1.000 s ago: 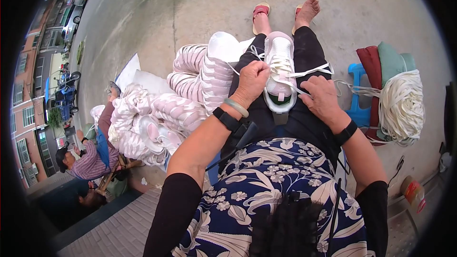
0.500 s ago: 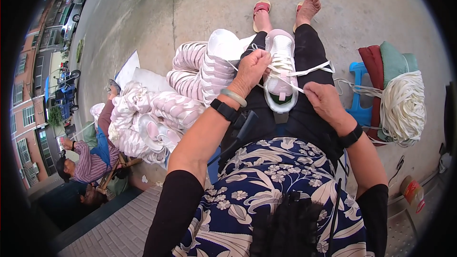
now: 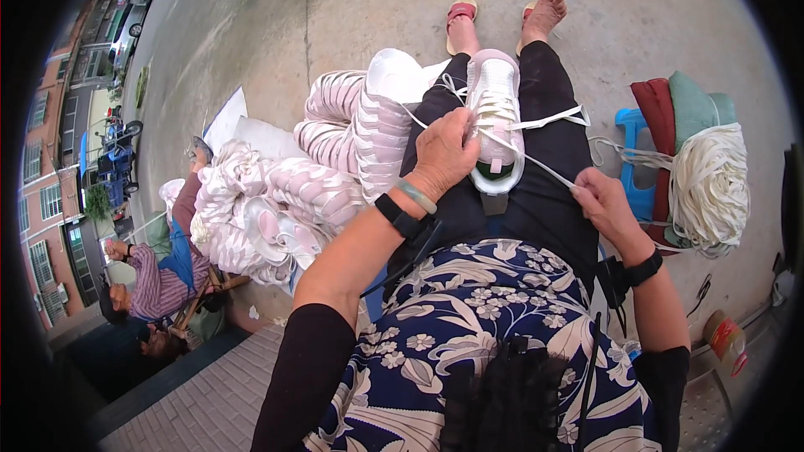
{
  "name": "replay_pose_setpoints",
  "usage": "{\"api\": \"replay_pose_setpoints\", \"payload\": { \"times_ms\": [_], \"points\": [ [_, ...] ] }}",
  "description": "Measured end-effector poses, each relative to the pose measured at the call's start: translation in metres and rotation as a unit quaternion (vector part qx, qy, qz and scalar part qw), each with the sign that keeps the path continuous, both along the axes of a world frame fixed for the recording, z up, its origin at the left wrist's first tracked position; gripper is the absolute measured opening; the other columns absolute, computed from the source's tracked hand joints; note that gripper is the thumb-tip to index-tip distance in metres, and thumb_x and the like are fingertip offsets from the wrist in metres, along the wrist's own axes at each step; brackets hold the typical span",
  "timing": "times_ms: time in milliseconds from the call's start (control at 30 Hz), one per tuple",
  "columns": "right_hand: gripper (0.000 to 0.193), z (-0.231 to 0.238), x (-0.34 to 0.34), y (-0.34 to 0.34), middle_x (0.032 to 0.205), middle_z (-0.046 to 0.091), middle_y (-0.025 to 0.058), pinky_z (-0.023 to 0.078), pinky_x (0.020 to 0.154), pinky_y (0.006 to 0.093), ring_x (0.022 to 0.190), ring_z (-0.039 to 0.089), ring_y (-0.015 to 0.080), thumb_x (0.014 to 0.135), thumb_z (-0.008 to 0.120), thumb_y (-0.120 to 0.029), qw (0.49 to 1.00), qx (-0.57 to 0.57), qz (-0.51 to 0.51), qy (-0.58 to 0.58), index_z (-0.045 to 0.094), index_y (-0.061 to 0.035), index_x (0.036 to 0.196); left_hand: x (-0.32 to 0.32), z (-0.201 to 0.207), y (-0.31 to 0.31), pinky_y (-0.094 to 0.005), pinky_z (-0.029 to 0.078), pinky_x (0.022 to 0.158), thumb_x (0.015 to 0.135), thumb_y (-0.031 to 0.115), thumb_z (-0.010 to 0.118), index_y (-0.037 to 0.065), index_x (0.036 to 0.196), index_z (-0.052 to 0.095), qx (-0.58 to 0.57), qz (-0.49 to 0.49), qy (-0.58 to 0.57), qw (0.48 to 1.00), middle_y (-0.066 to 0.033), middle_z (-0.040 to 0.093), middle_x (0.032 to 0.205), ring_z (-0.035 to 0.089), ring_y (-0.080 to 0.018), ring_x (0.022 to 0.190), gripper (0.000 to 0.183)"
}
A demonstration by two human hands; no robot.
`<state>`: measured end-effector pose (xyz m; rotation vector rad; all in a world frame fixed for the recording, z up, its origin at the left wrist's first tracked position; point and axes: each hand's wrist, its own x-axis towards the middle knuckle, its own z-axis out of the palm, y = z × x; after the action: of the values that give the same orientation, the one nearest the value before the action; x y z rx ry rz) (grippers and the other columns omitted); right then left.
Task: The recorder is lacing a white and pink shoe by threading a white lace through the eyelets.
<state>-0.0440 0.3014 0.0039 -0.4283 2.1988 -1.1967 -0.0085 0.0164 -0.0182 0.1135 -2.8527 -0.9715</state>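
Sneaker (image 3: 500,127) at inner edges of thighs (image 3: 557,146), presumably steadied; left hand (image 3: 448,151) curled, grip unclear; right hand (image 3: 605,205) pinches shoelace (image 3: 548,172) taut.

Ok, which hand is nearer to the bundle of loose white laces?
Right. The right hand, pinching a shoelace, is left of the bundle, apart from it; the left hand is farther away, at the left side of the shoe.

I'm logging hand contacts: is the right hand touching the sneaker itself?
Apart. The head view shows black trousers between the right hand and the sneaker; a white shoelace spans the gap.
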Motion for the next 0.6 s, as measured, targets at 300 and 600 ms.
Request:
{"api": "replay_pose_setpoints", "payload": {
  "times_ms": [300, 600],
  "points": [
    [0.019, -0.015, -0.009, -0.075, 0.065, 0.057, 0.0161, 0.043, 0.057, 0.0428, 0.065, 0.057, 0.0359, 0.078, 0.061, -0.019, 0.982, -0.010, 0.015, 0.188, 0.049, -0.0052, 0.085, 0.001, -0.013, 0.002, -0.0428, 0.046, 0.061, 0.076, 0.019, 0.057, 0.007, 0.083, 0.054, -0.084, 0.055, -0.106, 0.989, -0.0128, 0.061, 0.068, 0.060, -0.0337, 0.066, 0.014],
    [0.011, -0.026, -0.031, -0.065, 0.077, 0.055, 0.0097, 0.046, 0.057, 0.0400, 0.067, 0.057, 0.0314, 0.078, 0.057, -0.009, 0.930, 0.032, -0.031, 0.365, 0.055, -0.0104, 0.088, -0.009, -0.016, 0.013, -0.0452, 0.038, 0.067, 0.076, 0.014, 0.048, 0.003, 0.081, 0.050, -0.143, 0.029, -0.147, 0.978, -0.0207, 0.061, 0.070, 0.060, -0.0388, 0.070, 0.012]
  ]
}}
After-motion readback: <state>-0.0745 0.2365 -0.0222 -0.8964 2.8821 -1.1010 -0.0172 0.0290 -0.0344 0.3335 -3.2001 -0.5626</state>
